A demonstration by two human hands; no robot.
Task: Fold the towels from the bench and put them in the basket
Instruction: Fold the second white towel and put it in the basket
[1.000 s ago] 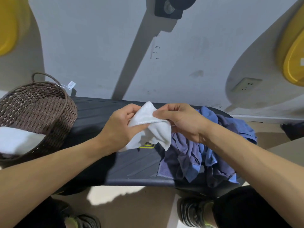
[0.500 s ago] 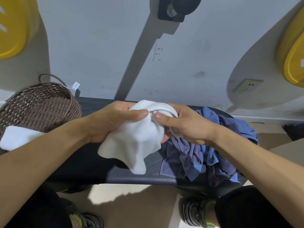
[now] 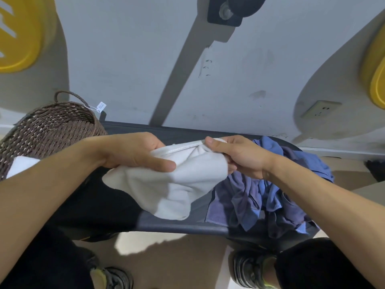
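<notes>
A white towel hangs above the dark bench, held by both hands along its hemmed top edge. My left hand grips the left part of that edge, thumb over the cloth. My right hand pinches the right end of the hem. A heap of blue and purple towels lies crumpled on the right part of the bench. The brown woven basket stands at the bench's left end, with a folded white towel inside it.
A grey wall rises right behind the bench, with a socket at the right. Yellow objects hang at the upper left and upper right. My shoes and dark trouser legs are below the bench's front edge.
The hands have drawn apart along the towel's hem, stretching it between them. The towel has opened out from a bunched wad and hangs lower and wider.
</notes>
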